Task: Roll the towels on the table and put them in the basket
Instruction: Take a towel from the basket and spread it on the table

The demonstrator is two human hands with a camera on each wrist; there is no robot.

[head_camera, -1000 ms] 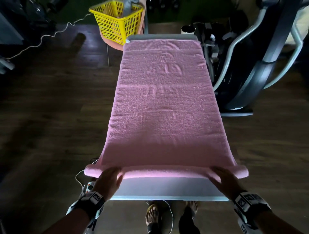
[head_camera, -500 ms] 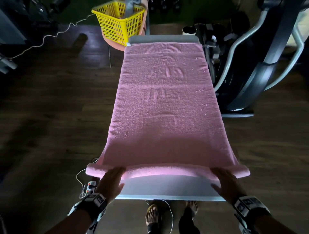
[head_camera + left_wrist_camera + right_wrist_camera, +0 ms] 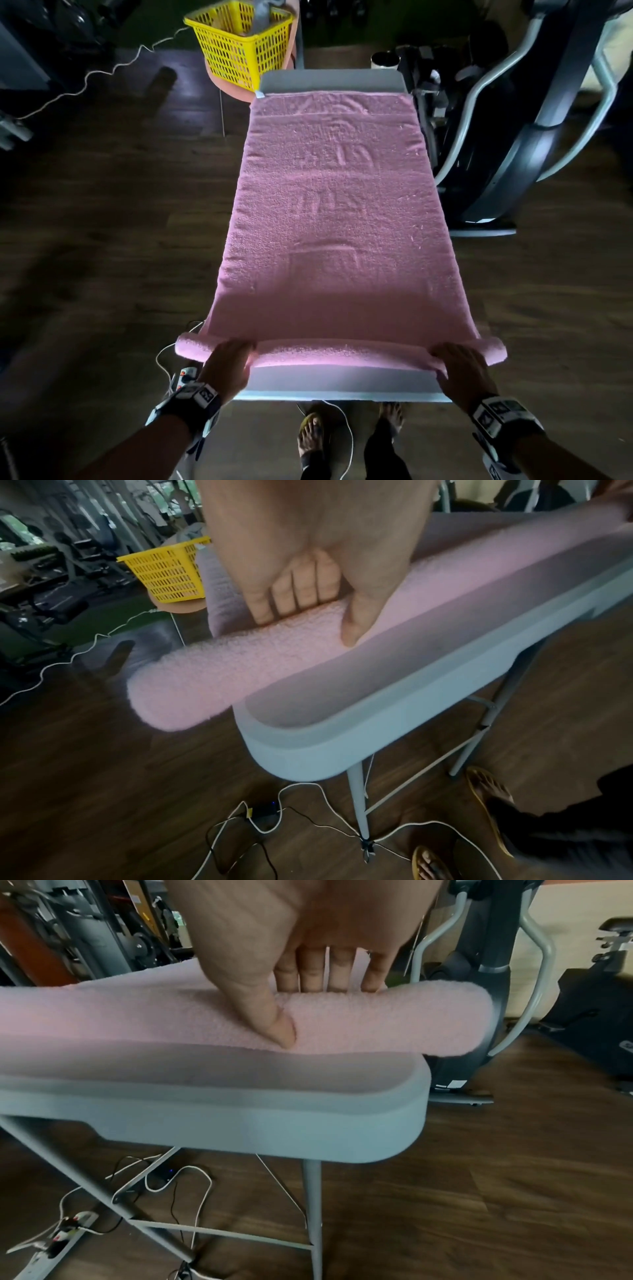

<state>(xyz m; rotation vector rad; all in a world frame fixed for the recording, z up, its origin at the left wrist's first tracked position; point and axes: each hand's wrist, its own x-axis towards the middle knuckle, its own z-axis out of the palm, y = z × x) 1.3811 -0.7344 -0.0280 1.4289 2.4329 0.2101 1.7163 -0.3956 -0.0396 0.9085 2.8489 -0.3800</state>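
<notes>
Pink towel spread flat along the grey table, near edge turned into a thin roll; left hand and right hand curled over the roll's ends, thumbs tucked behind, likely to keep the roll even; yellow basket waiting beyond the far-left corner.

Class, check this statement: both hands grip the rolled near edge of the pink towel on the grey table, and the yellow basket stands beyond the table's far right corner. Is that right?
Not quite. The yellow basket stands beyond the far left corner of the grey table, as the head view shows. The rest holds: the left hand and right hand grip the rolled near edge of the pink towel.
</notes>
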